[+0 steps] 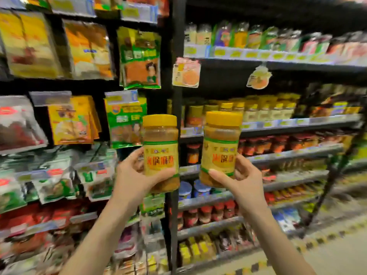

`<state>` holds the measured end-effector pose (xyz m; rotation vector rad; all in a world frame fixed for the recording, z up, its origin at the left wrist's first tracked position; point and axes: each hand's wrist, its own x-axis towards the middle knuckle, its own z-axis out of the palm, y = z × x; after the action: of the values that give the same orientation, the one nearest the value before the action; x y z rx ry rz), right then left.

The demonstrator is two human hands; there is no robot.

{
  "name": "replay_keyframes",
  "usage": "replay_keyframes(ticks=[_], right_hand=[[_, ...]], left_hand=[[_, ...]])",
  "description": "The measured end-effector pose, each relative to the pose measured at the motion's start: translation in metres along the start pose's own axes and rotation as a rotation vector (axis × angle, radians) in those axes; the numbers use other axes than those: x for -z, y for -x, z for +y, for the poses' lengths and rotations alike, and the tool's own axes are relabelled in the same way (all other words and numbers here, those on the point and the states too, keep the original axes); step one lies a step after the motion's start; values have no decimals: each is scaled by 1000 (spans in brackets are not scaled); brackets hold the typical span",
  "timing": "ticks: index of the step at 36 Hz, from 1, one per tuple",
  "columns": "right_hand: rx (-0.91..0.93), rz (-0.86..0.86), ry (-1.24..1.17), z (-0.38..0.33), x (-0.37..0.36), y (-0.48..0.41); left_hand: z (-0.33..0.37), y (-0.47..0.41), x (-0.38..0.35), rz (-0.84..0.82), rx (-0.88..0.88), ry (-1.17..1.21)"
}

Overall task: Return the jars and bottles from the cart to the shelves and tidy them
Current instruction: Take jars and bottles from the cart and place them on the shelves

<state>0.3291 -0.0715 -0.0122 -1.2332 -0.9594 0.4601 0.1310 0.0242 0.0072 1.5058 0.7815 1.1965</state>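
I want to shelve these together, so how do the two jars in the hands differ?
The left jar sits lower in the picture than the right jar. The left jar stands nearly upright; the right jar tilts slightly. The left hand wraps the left jar from its left side; the right hand holds the right jar from its right side. Both have yellow lids, yellow labels with red characters and tan contents.
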Motion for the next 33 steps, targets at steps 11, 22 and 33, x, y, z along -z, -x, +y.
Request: replay_keyframes(ticks=[11, 22, 33], right_hand=[[137, 268, 145, -15, 193, -28], [154, 501, 183, 1, 302, -69], [121, 595, 218, 31, 384, -167]], left_hand=[[8, -27, -217, -286, -38, 66], [2, -72, -353, -452, -98, 87], [-21, -161, -481, -545, -100, 127]])
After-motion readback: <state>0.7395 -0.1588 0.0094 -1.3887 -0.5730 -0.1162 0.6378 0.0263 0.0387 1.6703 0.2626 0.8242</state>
